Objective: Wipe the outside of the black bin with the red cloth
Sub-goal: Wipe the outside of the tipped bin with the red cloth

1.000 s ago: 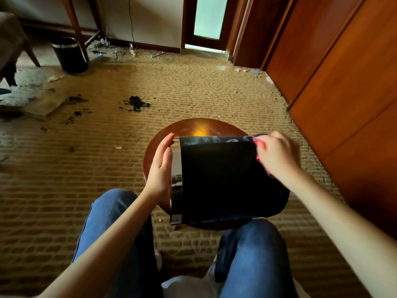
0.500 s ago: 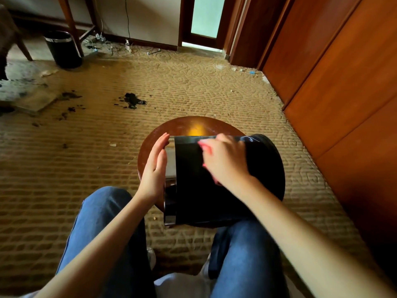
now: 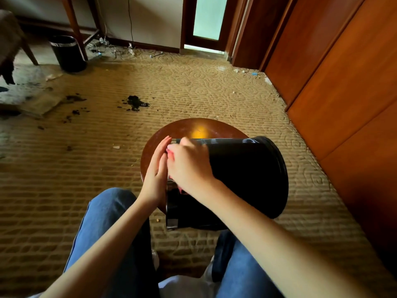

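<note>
Hands meet at the mouth end of the black bin (image 3: 247, 175), which lies on its side across a small round tabletop (image 3: 193, 127) in front of the seated person. Its metal-ringed rim points left and its base points right, hanging past the tabletop's edge on that side. The left hand (image 3: 155, 175) stands flat against the rim end, fingers straight and close together, gripping nothing. The right hand (image 3: 189, 168) lies over the top of the bin's wall close to the rim, touching the left hand, its fingers curled down around the red cloth (image 3: 170, 154). Only slivers of red peek out at the fingertips and under the heel of the hand, pressed against the black surface. Knees in blue jeans (image 3: 111, 216) sit either side below the tabletop. Farther off on the patterned carpet (image 3: 193, 89) a second bin (image 3: 67, 53) stands by a furniture leg, with dark scraps (image 3: 136, 103) strewn nearer. Wooden panels (image 3: 343, 82) line the right.
</note>
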The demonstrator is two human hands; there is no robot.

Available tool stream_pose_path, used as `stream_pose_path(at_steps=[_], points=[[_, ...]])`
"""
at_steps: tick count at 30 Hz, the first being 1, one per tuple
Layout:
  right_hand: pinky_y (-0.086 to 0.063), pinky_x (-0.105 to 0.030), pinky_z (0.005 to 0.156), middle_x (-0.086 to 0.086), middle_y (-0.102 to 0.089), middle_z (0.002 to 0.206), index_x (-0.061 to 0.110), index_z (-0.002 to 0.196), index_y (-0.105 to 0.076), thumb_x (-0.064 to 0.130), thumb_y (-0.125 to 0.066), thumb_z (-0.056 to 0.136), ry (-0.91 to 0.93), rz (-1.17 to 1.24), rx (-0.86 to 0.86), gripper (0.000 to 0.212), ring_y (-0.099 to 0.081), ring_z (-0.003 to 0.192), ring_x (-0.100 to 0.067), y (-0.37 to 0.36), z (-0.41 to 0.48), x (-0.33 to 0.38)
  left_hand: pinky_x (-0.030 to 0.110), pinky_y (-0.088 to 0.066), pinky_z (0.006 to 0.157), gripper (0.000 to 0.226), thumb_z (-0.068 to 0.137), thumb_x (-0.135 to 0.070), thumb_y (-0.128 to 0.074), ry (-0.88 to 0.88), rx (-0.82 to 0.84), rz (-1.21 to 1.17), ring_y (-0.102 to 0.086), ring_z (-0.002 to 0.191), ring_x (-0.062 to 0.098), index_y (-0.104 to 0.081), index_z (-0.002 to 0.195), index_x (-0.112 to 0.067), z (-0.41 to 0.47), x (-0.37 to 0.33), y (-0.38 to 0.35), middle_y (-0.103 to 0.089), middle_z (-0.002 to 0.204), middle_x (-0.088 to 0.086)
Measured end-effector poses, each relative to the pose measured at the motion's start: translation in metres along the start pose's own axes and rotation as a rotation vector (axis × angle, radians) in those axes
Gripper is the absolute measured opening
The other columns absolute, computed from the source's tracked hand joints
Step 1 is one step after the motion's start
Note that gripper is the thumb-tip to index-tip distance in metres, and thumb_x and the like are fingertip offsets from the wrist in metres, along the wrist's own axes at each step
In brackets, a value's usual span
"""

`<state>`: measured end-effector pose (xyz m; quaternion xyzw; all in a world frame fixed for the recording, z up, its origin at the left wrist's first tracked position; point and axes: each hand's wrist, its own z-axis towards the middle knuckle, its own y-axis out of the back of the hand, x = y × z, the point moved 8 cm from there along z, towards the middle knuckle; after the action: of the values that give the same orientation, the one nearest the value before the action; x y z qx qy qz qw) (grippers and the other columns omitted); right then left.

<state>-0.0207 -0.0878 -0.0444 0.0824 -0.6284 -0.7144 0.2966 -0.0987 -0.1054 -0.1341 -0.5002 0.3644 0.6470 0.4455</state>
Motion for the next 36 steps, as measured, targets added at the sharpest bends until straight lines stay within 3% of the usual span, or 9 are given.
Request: stream_pose_path(at_steps=[3, 7, 9, 14, 19, 23, 29, 32, 36], points=[[-0.038, -0.035, 0.085, -0.005, -0.063, 0.103, 0.032, 0.115, -0.067, 0.027, -0.051, 0.092, -0.006, -0.001, -0.011, 0.029, -0.057, 0.1, -0.028, 0.019, -0.008, -0.054, 0.02, -0.021, 0.115, 0.044, 0.098, -0.032, -0.029, -0.012, 0.004, 0.047, -0.03, 0.139, -0.001, -0.037, 0.141, -0.025, -0.003, -0.001, 0.0, -0.036, 0.151, -0.008], [-0.046, -0.039, 0.086, -0.008, -0.064, 0.101, 0.031, 0.108, -0.07, 0.023, -0.053, 0.09, -0.331, -0.148, -0.053, 0.026, -0.06, 0.096, -0.032, 0.069, -0.024, -0.196, 0.024, -0.021, 0.116, 0.05, 0.098, -0.037, -0.029, 0.015, -0.001, 0.044, -0.029, 0.139, -0.003, -0.035, 0.146, -0.023, -0.003, 0.001, -0.001, -0.034, 0.152, -0.011], [-0.047, -0.044, 0.086, -0.009, -0.067, 0.102, 0.028, 0.103, -0.071, 0.021, -0.053, 0.088, -0.404, -0.107, -0.06, 0.024, -0.062, 0.093, -0.034, 0.073, -0.028, -0.217, 0.026, -0.021, 0.117, 0.051, 0.099, -0.037, -0.028, 0.006, -0.005, 0.037, -0.029, 0.139, -0.001, -0.035, 0.146, -0.021, -0.002, 0.0, -0.002, -0.034, 0.153, -0.01], [-0.036, -0.033, 0.074, -0.012, -0.062, 0.097, 0.015, 0.099, -0.071, 0.018, -0.052, 0.087, -0.222, -0.097, -0.103, 0.023, -0.057, 0.095, -0.034, 0.031, -0.007, -0.105, 0.021, -0.021, 0.116, 0.048, 0.099, -0.033, -0.028, 0.001, -0.018, 0.016, -0.029, 0.139, -0.002, -0.037, 0.145, -0.021, -0.001, -0.001, -0.002, -0.035, 0.152, -0.01], [-0.031, -0.039, 0.09, -0.009, -0.057, 0.11, 0.015, 0.114, -0.065, 0.023, -0.047, 0.093, 0.042, -0.042, -0.043, 0.029, -0.049, 0.108, -0.03, -0.003, 0.0, 0.01, 0.015, -0.027, 0.11, 0.04, 0.104, -0.018, -0.03, 0.012, -0.018, -0.046, -0.037, 0.135, -0.002, -0.038, 0.143, -0.018, -0.004, -0.001, 0.0, -0.041, 0.148, -0.002], [-0.033, -0.036, 0.084, -0.009, -0.061, 0.103, 0.027, 0.116, -0.067, 0.023, -0.053, 0.091, 0.032, -0.017, -0.07, 0.029, -0.053, 0.104, -0.031, 0.018, -0.012, -0.052, 0.018, -0.023, 0.114, 0.043, 0.099, -0.026, -0.027, -0.038, -0.038, 0.026, -0.033, 0.138, 0.001, -0.038, 0.141, -0.022, -0.009, -0.003, 0.002, -0.039, 0.149, -0.005], [-0.04, -0.039, 0.09, -0.012, -0.061, 0.106, 0.025, 0.111, -0.069, 0.021, -0.048, 0.092, -0.419, -0.185, -0.064, 0.029, -0.056, 0.104, -0.034, 0.075, -0.022, -0.216, 0.008, -0.022, 0.109, 0.049, 0.099, -0.033, -0.027, -0.022, -0.029, 0.076, -0.031, 0.135, -0.009, -0.039, 0.144, -0.019, -0.008, -0.005, 0.001, -0.037, 0.145, -0.021], [-0.039, -0.037, 0.09, -0.015, -0.06, 0.109, 0.016, 0.11, -0.068, 0.018, -0.049, 0.088, -0.422, -0.216, -0.055, 0.029, -0.055, 0.104, -0.034, 0.063, -0.013, -0.187, 0.01, -0.022, 0.111, 0.05, 0.099, -0.035, -0.027, -0.002, -0.054, 0.053, -0.031, 0.135, -0.008, -0.04, 0.144, -0.019, -0.009, -0.005, 0.0, -0.038, 0.145, -0.02], [-0.037, -0.033, 0.084, -0.01, -0.06, 0.109, 0.015, 0.11, -0.065, 0.022, -0.049, 0.089, -0.151, -0.11, -0.015, 0.028, -0.055, 0.103, -0.031, 0.016, -0.001, -0.058, 0.016, -0.022, 0.113, 0.047, 0.099, -0.032, -0.028, -0.015, -0.063, 0.06, -0.032, 0.136, -0.005, -0.041, 0.143, -0.018, -0.01, -0.005, 0.001, -0.039, 0.145, -0.018]])
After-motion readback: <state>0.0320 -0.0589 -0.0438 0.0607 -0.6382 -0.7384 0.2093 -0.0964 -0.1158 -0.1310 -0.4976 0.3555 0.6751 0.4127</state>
